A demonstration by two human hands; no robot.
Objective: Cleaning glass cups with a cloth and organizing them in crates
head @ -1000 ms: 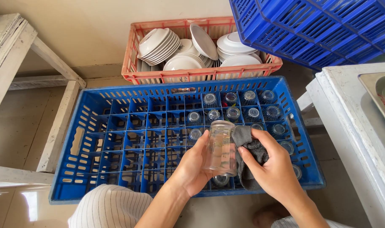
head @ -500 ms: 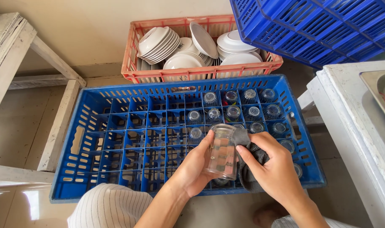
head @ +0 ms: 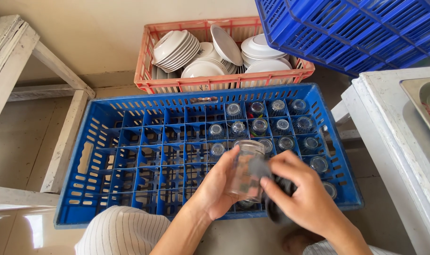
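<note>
The left hand (head: 219, 191) wraps around a clear glass (head: 245, 170), holding it upright over the near edge of the blue divided crate (head: 106, 156). At the glass's three o'clock, the right hand (head: 302, 196) grips a dark cloth (head: 276, 189) pressed against its side. More glasses (head: 271, 125) sit in the crate's compartments at twelve o'clock, and beyond them a red crate (head: 146, 71) holds white dishes (head: 210, 49).

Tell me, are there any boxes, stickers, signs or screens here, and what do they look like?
No stickers, signs or screens show; only crates.
Blue crate: on the floor under the hands, wide, split into small square cells, upside-down glasses in the right-hand cells.
Red crate: behind it by the wall, slotted sides, full of white bowls.
Second blue crate: top right, tilted, lattice sides.
</note>
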